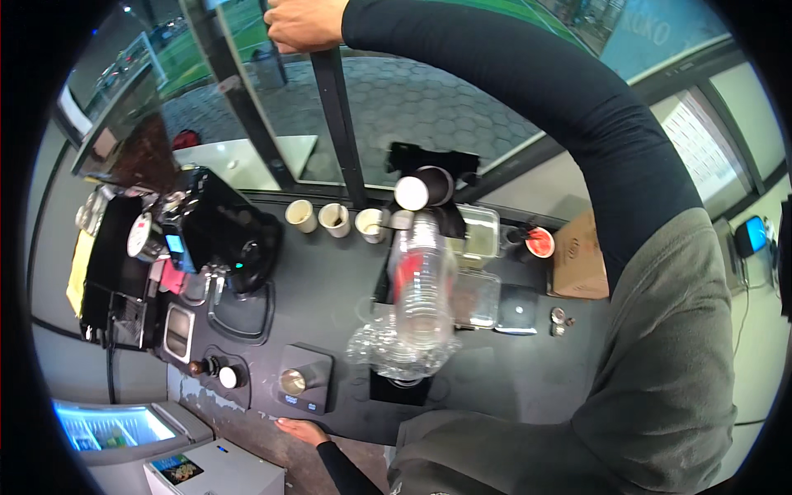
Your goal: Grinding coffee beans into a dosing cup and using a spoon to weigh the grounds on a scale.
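My right arm reaches up and across the top of the view. At its end my right hand (305, 23) is closed around the upper part of a dark window frame post (337, 115). Low down, beside the counter's front edge, my left hand (304, 431) is open with fingers stretched out and holds nothing I can see. The nearest thing to it is a small black scale (324, 392) bearing a metal cup (294, 381). Through the window, grey paving (396, 87) and green turf show outside.
A tall stack of clear plastic cups (422, 297) stands in the middle of the counter (330, 297), in crinkled wrap. A black coffee grinder (223, 219) is to the left. Several paper cups (301, 216) line the window side; clear containers (476, 299) and a cardboard box (580, 260) stand right.
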A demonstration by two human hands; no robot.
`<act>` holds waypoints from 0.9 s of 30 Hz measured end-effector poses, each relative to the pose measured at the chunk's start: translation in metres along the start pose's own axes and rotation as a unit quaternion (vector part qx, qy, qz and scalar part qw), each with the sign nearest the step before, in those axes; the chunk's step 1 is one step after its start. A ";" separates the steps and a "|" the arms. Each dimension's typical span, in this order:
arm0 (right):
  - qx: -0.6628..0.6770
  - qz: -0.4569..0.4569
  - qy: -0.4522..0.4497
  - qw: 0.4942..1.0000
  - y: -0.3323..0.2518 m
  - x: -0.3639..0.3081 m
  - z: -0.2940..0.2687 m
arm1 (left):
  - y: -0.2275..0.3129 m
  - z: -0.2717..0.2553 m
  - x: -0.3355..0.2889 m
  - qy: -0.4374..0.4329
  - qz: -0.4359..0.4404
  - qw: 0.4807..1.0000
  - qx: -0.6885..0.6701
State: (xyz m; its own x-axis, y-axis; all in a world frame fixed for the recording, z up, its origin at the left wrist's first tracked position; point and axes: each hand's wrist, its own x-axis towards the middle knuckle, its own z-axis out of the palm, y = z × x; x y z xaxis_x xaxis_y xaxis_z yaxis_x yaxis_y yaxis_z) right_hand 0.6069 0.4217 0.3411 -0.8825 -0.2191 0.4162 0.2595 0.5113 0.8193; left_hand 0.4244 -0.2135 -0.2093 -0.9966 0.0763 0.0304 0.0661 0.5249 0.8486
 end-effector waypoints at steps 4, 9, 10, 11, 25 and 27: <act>-0.012 0.005 0.002 1.000 0.010 -0.057 -0.045 | 0.001 0.000 0.001 -0.010 0.019 0.999 -0.043; -0.030 0.005 -0.040 0.999 0.022 -0.128 -0.109 | 0.001 -0.002 0.006 -0.005 -0.017 0.999 -0.026; -0.031 0.004 -0.031 0.999 0.026 -0.141 -0.120 | 0.000 -0.002 0.007 -0.006 -0.007 1.000 -0.019; -0.036 0.011 -0.038 0.999 0.027 -0.156 -0.131 | 0.000 -0.003 0.010 0.013 -0.005 1.000 -0.006; -0.056 0.096 -0.112 0.988 0.056 -0.364 -0.285 | -0.007 -0.001 0.033 0.026 0.001 0.998 0.056; -0.063 0.107 -0.126 0.984 0.063 -0.394 -0.308 | -0.010 -0.001 0.037 0.034 -0.017 0.996 0.085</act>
State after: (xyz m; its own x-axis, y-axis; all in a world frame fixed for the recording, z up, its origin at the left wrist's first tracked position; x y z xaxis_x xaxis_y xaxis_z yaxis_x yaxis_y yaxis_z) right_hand 1.0924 0.2840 0.3503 -0.8681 0.1040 0.4855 0.4817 0.4130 0.7729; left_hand 0.3865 -0.2166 -0.2157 -0.9990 0.0007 0.0438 0.0332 0.6622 0.7486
